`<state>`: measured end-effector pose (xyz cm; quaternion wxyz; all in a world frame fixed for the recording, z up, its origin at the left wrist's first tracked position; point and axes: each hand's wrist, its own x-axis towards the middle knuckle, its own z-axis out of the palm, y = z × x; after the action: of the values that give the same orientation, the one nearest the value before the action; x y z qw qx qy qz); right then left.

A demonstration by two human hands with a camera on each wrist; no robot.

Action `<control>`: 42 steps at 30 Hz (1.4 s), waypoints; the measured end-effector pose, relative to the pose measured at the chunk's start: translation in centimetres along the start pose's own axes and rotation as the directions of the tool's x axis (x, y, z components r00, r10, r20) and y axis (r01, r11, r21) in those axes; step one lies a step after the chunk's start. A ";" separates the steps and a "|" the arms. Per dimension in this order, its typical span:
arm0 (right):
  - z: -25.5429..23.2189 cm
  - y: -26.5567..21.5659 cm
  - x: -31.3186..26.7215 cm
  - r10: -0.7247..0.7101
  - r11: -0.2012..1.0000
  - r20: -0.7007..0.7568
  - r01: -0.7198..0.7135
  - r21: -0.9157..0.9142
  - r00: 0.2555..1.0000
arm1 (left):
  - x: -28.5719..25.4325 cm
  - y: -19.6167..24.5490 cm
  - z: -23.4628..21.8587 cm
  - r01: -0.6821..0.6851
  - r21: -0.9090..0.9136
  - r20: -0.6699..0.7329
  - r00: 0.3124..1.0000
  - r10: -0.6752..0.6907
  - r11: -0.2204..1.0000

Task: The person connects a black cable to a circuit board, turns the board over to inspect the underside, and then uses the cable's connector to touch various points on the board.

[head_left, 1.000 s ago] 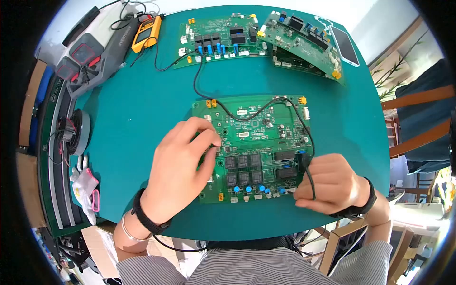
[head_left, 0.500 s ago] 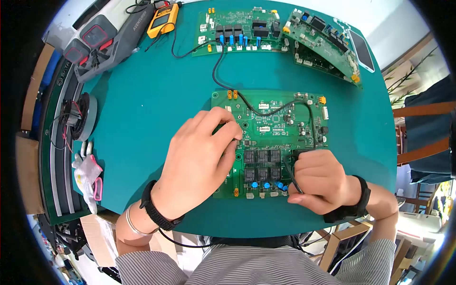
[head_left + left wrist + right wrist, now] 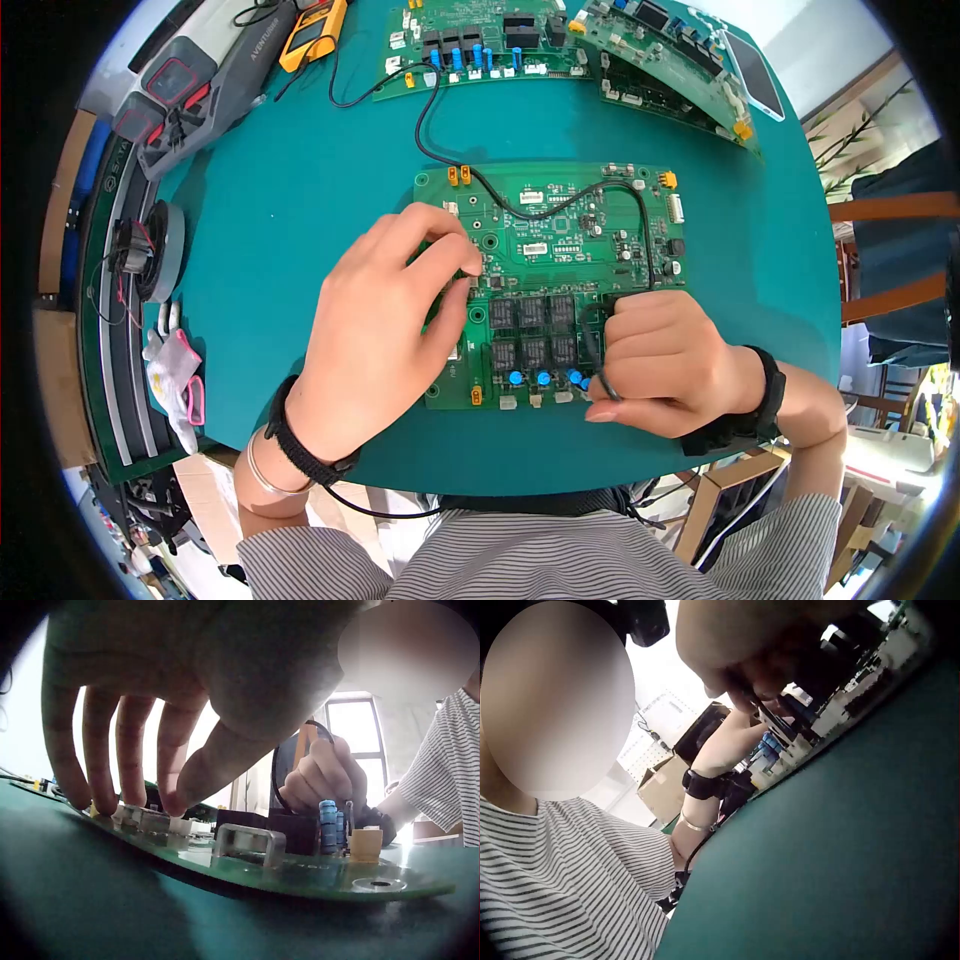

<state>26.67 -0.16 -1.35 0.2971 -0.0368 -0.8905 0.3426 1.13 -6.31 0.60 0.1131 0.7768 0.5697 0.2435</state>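
Observation:
A green circuit board lies flat on the table in front of me. My left hand reaches over its left edge. In the left wrist view its fingertips come down on pale connectors along that edge. My right hand, fingers curled, holds the end of a black test lead over the board's front right part. Slim prongs stick out below that hand in the right wrist view, among blue components; its fingers mostly hide their upper part.
The lead crosses the board from a yellow multimeter at the back left. More circuit boards lie at the back, some stacked beside a phone. A grey tool case, a wire spool and a glove line the left side.
My right hand has shifted left along the board's front edge with the lead, now covering more of the board. The left hand stays at the left edge. The head view has swung slightly.

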 end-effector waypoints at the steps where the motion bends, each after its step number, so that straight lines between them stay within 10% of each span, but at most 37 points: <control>1: 0.0 0.0 0.1 -0.001 1.000 0.009 0.001 -0.008 1.000 | 0.0 0.0 0.0 0.009 0.001 0.004 1.000 -0.009 1.000; 22: -1.3 0.5 0.1 0.063 0.961 0.133 -0.096 0.261 0.989 | 0.0 -0.2 0.1 -0.015 0.013 -0.003 1.000 0.015 1.000; 42: -1.2 -1.8 0.7 0.194 0.976 0.122 -0.204 0.073 0.973 | 0.0 0.0 -0.1 -0.007 0.015 0.010 1.000 0.007 1.000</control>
<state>26.97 -0.65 0.83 0.2112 -0.0936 -0.8826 0.4096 1.04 -6.31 0.66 0.1093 0.7809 0.5681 0.2357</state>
